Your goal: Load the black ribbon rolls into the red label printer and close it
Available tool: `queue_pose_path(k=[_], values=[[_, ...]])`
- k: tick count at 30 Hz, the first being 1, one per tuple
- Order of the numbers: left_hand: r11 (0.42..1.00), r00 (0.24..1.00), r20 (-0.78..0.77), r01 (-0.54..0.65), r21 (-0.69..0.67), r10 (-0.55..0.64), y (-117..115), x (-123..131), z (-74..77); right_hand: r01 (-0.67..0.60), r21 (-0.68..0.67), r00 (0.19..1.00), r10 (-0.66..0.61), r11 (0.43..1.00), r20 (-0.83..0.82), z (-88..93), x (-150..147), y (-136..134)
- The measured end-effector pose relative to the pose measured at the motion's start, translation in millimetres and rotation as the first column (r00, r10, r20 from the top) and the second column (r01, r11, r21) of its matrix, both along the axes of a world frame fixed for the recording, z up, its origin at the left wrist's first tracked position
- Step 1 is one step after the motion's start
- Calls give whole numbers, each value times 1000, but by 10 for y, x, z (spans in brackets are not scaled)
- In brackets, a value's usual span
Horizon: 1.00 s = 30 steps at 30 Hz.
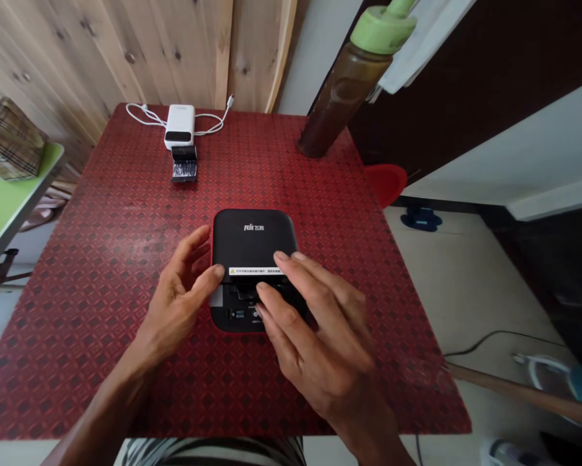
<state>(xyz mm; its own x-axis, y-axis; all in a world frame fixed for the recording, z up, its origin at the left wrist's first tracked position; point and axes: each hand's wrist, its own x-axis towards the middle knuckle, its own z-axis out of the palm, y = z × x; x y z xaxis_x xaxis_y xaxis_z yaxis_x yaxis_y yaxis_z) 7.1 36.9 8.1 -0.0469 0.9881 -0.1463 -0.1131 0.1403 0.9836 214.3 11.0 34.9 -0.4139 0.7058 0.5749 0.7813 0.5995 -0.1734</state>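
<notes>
Black box (252, 243) flat on the red patterned desk (101, 259), near the middle. At its left edge, left hand (181, 294), fingers (193, 241) spread, thumb tip touching the box's side. On its near end, right hand (320, 336), fingers (276, 304) loosely spread and laid flat over the lid, pinching nothing. Beyond the box, well apart, small black block (184, 163) just before a white power bank (179, 126). Beyond and right of the box, brown bottle (344, 90) with a green cap.
</notes>
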Motion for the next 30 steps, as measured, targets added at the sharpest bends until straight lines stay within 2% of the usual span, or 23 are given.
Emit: queue_pose_path(k=[4, 12, 17, 21, 23, 26, 30], values=[[1000, 1000, 6, 21, -4, -21, 4, -6, -34, -52, -57, 996, 48, 997, -74, -28, -6, 47], [999, 998, -50, 40, -5, -40, 1, -44, 30, -22, -110, 996, 12, 994, -91, 18, -27, 47], [999, 998, -55, 24, -24, -25, 17, -46, 8, -23, -141, 992, 5, 990, -124, -13, -17, 49], [998, 1000, -25, 9, -62, -10, -66, -71, -30, -73, -139, 968, 37, 988, -247, -80, 24, -6], [997, 1000, 7, 26, -70, -25, -154, -98, -39, -49, -118, 945, 8, 992, -327, -121, 64, -60], [993, 996, 63, 71, -95, -65, -287, -139, -46, 55, -91, 906, -88, 994, -415, -204, 126, -151], [988, 994, 90, 81, -130, -70, -374, -160, -52, 132, -153, 872, -188, 979, -453, -344, 140, -259]])
